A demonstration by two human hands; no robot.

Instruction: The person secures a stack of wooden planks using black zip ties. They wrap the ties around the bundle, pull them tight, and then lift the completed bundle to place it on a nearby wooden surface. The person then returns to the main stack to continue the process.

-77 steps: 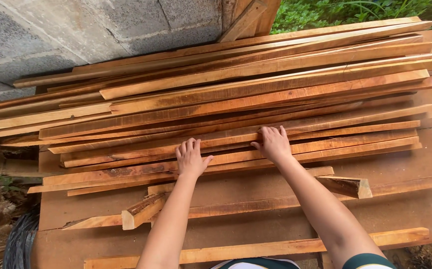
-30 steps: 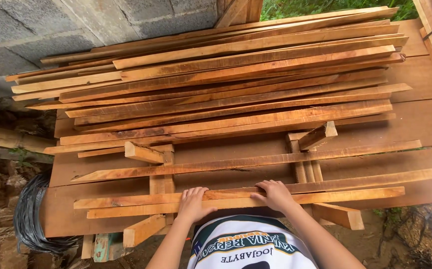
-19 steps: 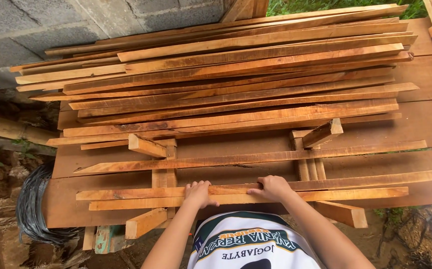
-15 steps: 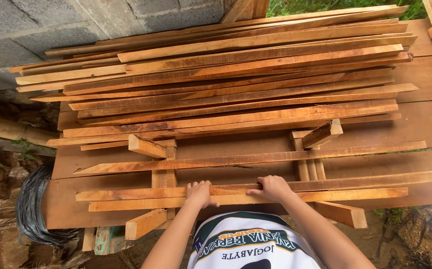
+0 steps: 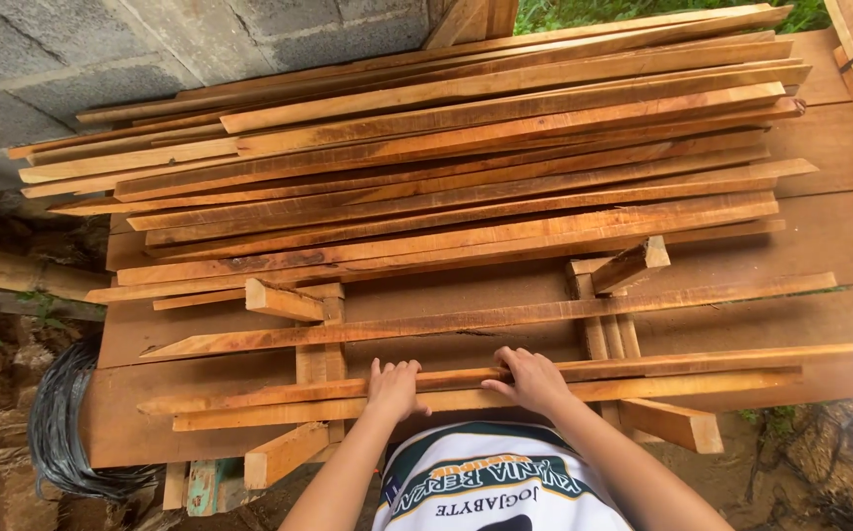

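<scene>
Right now both hands rest on the two nearest long slats (image 5: 643, 379), which lie side by side at the near edge of the tabletop (image 5: 839, 246). The left hand (image 5: 394, 386) lies palm down with its fingers hooked over the far edge of the upper slat; its grip is a loose clasp on that slat, fingers curled, not a full fist. The right hand (image 5: 534, 379) sits just beside it, fingers bent over the same slat, pressing on top.

The slats run crosswise under the hands, their long axis left to right, and reach far past each hand on both sides; the right ends stretch well beyond the right hand, rising slightly toward that end. Under them, short cross blocks (image 5: 318, 364) point away from the person, one just left of the left hand, another group just right of the right hand.

Beyond the fingertips lies a bare strip of board, then a single thin slat (image 5: 485, 317) laid the same way, then more bare wood. Farther out the big stack of long slats (image 5: 466, 167) fills the tabletop to the block wall (image 5: 151, 49). Toward the person, the tabletop edge ends right at the wrists, against the white jersey (image 5: 490, 487). Down to the left, a dark coil (image 5: 62, 433) hangs off the corner.
</scene>
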